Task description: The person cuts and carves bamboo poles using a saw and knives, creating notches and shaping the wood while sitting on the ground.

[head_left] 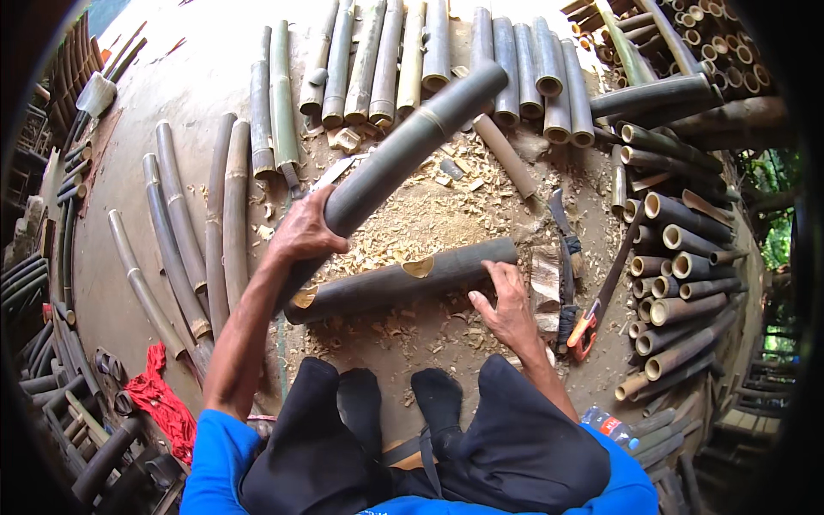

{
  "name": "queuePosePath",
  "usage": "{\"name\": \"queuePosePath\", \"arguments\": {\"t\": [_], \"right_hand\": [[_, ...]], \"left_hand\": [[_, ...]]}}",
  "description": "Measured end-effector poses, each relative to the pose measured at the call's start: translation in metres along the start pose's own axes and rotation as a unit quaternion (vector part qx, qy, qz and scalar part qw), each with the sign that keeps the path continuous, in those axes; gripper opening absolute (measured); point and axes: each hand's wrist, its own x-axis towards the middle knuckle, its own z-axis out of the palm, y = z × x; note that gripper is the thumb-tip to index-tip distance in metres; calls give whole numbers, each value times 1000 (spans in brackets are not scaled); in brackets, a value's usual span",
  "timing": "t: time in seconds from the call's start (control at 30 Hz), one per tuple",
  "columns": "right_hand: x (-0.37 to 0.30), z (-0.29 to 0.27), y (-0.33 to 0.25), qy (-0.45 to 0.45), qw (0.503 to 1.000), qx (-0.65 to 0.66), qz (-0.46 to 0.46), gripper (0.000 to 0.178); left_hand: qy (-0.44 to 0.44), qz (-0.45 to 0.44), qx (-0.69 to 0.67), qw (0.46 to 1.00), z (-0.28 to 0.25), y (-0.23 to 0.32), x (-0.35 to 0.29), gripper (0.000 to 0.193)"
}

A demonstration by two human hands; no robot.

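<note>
A thick dark bamboo tube (403, 150) slants up and away to the right, with my left hand (300, 230) wrapped round its lower part. Below it, a second bamboo tube (386, 283) lies crosswise on the ground in front of my feet. Two pale notches are cut into that one, at its left end and near its middle. The raised tube's lower end hides behind my left forearm. At the lying tube's right end is my right hand (508, 307), thumb apart, fingertips touching or just over the bamboo; I cannot tell which.
Wood shavings (446, 210) cover the ground ahead. To the right lie a sheathed-looking curved blade (566, 249) and a saw (601, 309) with an orange handle. Bamboo tubes (687, 283) are stacked at the right, others (369, 64) lined up at the far side. A red cloth (159, 399) lies left.
</note>
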Motion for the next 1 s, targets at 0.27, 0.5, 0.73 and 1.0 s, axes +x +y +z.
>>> {"name": "queuePosePath", "arguments": {"t": [0.27, 0.5, 0.73, 1.0], "right_hand": [[-36, 27, -21, -96, 990, 97, 46, 56], [-47, 36, -41, -184, 980, 72, 24, 52], [-49, 35, -25, -226, 974, 27, 3, 50], [-64, 32, -28, -265, 960, -68, 60, 46]], "left_hand": [[-57, 189, 147, 969, 47, -39, 34, 81], [280, 183, -106, 936, 44, -61, -30, 53], [579, -261, 120, 763, -2, -327, -173, 51], [313, -564, 63, 761, -1, -437, -252, 73]]}}
